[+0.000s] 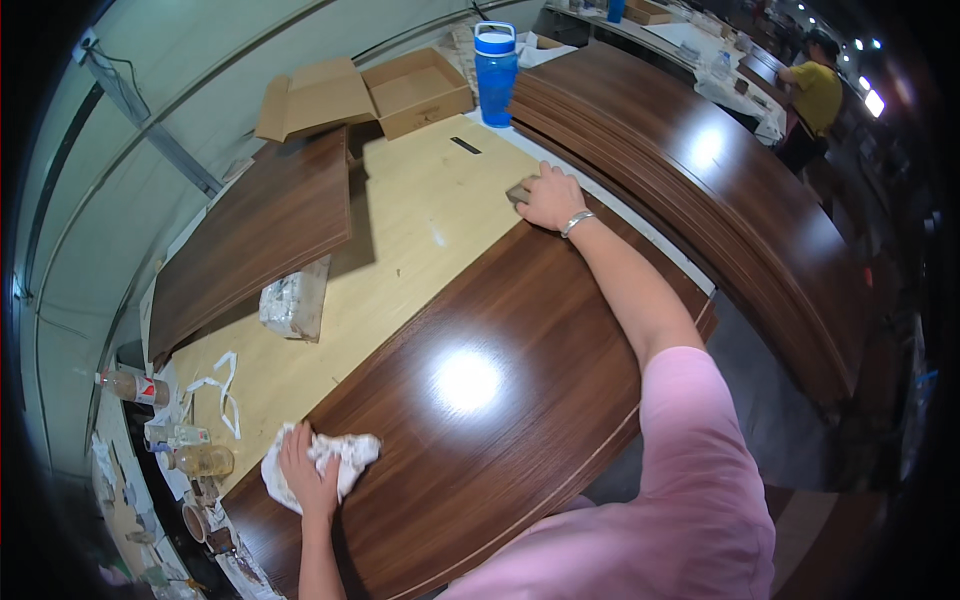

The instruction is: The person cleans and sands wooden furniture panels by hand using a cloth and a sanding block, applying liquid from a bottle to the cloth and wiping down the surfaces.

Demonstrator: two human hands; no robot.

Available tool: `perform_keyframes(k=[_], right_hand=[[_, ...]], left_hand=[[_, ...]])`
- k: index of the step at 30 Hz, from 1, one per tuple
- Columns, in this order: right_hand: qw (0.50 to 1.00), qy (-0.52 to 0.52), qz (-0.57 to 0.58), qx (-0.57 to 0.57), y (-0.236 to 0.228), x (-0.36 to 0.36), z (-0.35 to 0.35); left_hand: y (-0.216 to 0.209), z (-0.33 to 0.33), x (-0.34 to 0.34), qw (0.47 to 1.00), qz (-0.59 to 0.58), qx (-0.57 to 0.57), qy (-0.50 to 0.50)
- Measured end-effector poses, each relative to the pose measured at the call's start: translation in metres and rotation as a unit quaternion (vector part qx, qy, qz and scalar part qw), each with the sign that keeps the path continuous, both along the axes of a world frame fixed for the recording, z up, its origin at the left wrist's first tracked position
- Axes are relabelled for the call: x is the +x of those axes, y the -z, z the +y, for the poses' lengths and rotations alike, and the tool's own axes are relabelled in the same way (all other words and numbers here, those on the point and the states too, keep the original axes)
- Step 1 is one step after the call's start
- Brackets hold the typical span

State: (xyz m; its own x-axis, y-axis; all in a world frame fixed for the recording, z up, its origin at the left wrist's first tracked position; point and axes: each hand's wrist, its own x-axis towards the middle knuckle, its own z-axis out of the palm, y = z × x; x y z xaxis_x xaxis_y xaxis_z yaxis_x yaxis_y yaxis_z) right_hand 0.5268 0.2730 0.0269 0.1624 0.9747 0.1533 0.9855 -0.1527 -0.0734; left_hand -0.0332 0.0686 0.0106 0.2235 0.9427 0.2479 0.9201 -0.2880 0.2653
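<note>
A glossy dark-brown wood panel (480,440) lies flat before me on the pale yellow bench board (400,290). My left hand (310,470) presses a crumpled white cloth (355,457) onto the panel's left part, its fingers resting over the folds. With the right arm stretched out, my right hand (552,198) is at the panel's far end. Its fingers are closed round a small grey-brown block (518,191), whose exact kind I cannot make out.
Another brown panel (270,220) leans over a white wrapped block (292,303). Behind stand an opened cardboard box (420,95) and a blue bottle (495,80). Stacked panels (690,150) fill the right. Several bottles (205,460) line the left edge. A person (815,90) works far right.
</note>
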Motion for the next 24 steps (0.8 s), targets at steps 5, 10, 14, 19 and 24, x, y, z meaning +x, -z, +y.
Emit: perform_keyframes(k=[5, 10, 14, 19, 24], right_hand=[[0.989, 0.112, -0.100, -0.004, 0.007, 0.031, 0.021], [1.000, 0.022, 0.003, 0.017, 0.001, 0.005, -0.005], [0.978, 0.197, -0.061, 0.018, 0.008, 0.074, 0.015], [0.991, 0.112, -0.028, 0.062, 0.018, 0.063, -0.023], [0.974, 0.205, 0.032, 0.094, 0.022, 0.089, -0.095]], left_hand=[[0.000, 0.061, 0.059, 0.997, -0.032, -0.056, -0.036], [0.001, 0.061, 0.066, 0.999, -0.003, -0.022, -0.044], [-0.004, 0.062, 0.072, 0.999, -0.012, -0.024, -0.046], [0.004, 0.058, 0.069, 0.999, -0.009, -0.013, -0.047], [0.002, 0.057, 0.070, 0.998, -0.006, -0.012, -0.063]])
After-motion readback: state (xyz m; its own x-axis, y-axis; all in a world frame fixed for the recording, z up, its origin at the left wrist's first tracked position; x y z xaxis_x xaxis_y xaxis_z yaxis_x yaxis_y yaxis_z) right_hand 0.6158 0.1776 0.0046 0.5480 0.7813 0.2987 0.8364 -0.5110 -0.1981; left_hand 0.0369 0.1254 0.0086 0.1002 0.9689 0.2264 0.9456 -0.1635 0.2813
